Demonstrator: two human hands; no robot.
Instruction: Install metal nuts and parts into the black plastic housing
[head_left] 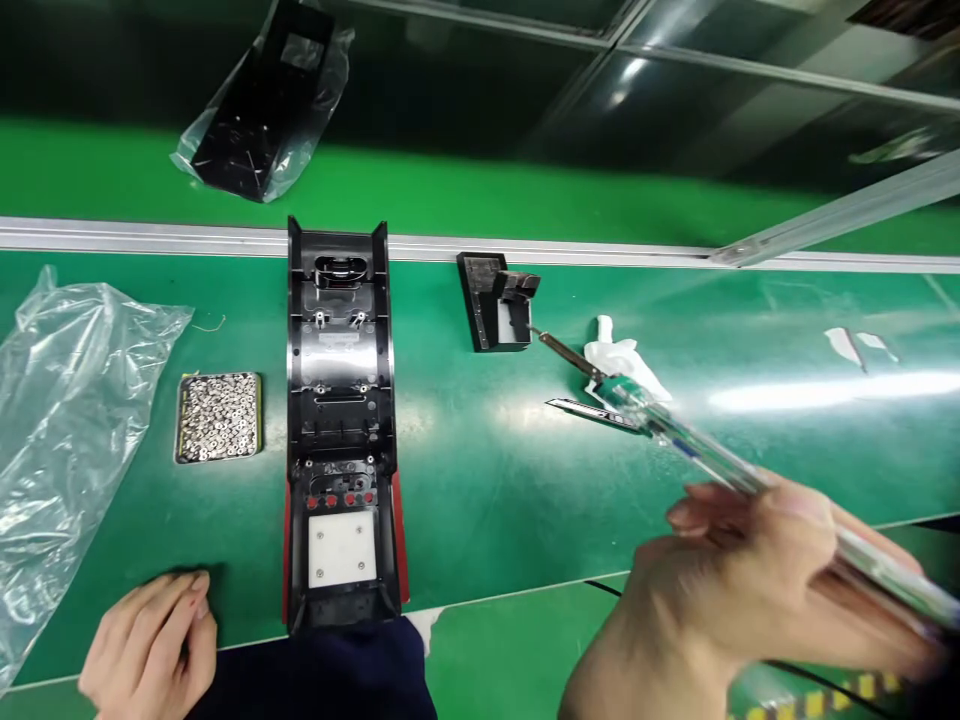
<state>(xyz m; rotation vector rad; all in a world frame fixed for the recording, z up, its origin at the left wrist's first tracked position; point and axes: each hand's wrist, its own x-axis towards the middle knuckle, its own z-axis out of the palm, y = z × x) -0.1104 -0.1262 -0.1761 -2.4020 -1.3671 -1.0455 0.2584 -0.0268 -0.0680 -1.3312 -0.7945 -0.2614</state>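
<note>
While blurred, right hand (750,590): fingers wrapped round one screwdriver (675,435), its tip pointing toward a small black part (499,300).
Left hand (150,645): loosely curled, holding nothing, resting on the green table (495,480).
Black housing (341,420): one, lying lengthwise between the hands.
Screw tray (218,416): one, just left of it.
Writing: none readable.
Plastic bags: two.
</note>
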